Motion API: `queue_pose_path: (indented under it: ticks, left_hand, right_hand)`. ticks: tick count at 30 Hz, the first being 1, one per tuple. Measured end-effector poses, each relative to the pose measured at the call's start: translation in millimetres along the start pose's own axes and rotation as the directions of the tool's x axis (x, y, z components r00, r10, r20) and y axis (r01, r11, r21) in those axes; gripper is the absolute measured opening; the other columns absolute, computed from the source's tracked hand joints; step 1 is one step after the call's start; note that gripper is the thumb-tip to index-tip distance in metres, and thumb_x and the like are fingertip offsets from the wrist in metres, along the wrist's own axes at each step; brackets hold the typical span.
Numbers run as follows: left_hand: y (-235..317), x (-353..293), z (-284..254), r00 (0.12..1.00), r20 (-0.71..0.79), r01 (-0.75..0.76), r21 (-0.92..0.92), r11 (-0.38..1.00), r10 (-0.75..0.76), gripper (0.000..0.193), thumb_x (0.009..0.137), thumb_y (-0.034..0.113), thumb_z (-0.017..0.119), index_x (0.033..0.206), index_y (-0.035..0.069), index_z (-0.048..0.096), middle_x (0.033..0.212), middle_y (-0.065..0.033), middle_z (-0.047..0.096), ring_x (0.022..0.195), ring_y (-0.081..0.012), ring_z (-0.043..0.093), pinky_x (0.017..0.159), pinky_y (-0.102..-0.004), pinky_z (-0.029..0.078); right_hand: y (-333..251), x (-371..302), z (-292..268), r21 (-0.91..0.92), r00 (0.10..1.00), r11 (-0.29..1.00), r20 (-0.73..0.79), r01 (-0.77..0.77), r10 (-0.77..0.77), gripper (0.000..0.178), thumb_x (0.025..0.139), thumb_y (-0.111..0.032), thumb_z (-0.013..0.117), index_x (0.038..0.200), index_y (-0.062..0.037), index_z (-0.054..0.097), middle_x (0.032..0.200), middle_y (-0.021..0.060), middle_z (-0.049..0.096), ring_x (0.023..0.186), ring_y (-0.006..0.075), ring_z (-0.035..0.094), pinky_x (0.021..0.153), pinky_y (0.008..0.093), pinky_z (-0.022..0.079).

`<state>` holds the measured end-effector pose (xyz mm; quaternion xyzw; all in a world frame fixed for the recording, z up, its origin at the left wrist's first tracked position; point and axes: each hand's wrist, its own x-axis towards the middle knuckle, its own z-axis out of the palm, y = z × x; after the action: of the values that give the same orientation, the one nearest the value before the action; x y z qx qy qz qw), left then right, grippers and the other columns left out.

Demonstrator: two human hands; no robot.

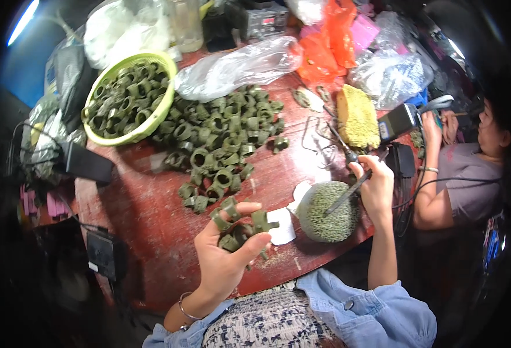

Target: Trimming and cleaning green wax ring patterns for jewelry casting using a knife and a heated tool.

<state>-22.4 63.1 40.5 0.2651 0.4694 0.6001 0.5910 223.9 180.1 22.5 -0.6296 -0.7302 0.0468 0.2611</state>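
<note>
My left hand (226, 258) is curled around several dark green rings (260, 220), some of them on or between the fingers, above the table's near edge. My right hand (376, 185) grips a slim dark tool (351, 194), possibly tweezers, between thumb and fingers. Its tip points down onto a round mass of tiny green grains (328, 223) at the table's edge; whether it has picked up a grain is too small to see. Between the two hands lies a white piece (284, 229), perhaps paper.
A heap of green rings (220, 139) spreads over the red table (151, 243). More rings fill a yellow-green basket (90, 133). Beyond are clear plastic (238, 66), a red bag (328, 46) and a yellow grainy block (357, 119). Another person (464, 168) works at the right.
</note>
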Motion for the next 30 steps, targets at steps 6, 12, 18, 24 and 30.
queue_pose_path:
  ticks: [6,12,18,24,30]
  left_hand:
    - [12,-2,6,0.996,-0.068,-0.062,0.036,0.997,0.064,0.040,0.070,-0.004,0.068,0.108,0.001,0.054,0.068,0.0014,0.056,0.056,-0.0024,0.051,0.049,-0.0154,0.039]
    - [16,-3,6,0.996,-0.044,-0.071,0.091,0.993,0.075,0.038,0.068,-0.002,0.068,0.104,-0.001,0.054,0.073,-0.0009,0.056,0.059,-0.0033,0.050,0.050,-0.0153,0.037]
    - [9,-1,-1,0.989,-0.030,-0.137,0.133,0.982,0.142,0.038,0.071,0.000,0.069,0.107,0.002,0.055,0.073,0.0015,0.057,0.063,-0.0017,0.051,0.054,-0.0145,0.040]
    - [14,-3,-2,0.997,-0.049,-0.052,0.097,0.994,0.057,0.039,0.070,0.003,0.071,0.106,0.003,0.057,0.076,0.0024,0.057,0.064,-0.0014,0.050,0.056,-0.0150,0.041]
    - [12,-2,-5,0.996,-0.057,-0.055,0.188,0.981,0.067,0.037,0.069,0.005,0.073,0.104,0.002,0.059,0.076,0.0029,0.057,0.065,-0.0017,0.050,0.058,-0.0154,0.041]
  right_hand:
    - [-6,0,-8,0.091,1.000,0.996,-0.017,0.013,-0.012,0.011,0.074,-0.007,0.065,0.083,-0.0002,0.062,0.067,0.0103,0.057,0.058,0.0183,0.054,0.056,0.0287,0.043]
    - [-66,-17,-21,0.374,0.998,0.927,-0.049,-0.014,0.034,0.013,0.080,-0.011,0.061,0.084,0.0008,0.061,0.071,0.0094,0.059,0.062,0.0175,0.056,0.059,0.0270,0.043]
    - [-113,-31,-2,0.713,0.943,0.695,0.161,0.093,-0.291,0.026,0.087,-0.022,0.050,0.096,-0.0002,0.059,0.069,0.0086,0.059,0.062,0.0188,0.058,0.056,0.0265,0.045]
    - [-128,-29,-2,0.707,0.889,0.684,0.182,0.178,-0.420,0.022,0.087,-0.020,0.051,0.095,-0.0016,0.060,0.072,0.0098,0.061,0.062,0.0204,0.058,0.054,0.0273,0.045]
    - [-108,-33,-1,0.670,0.974,0.739,0.111,0.074,-0.198,0.024,0.090,-0.016,0.045,0.087,0.0024,0.061,0.067,0.0075,0.058,0.058,0.0141,0.055,0.053,0.0237,0.044]
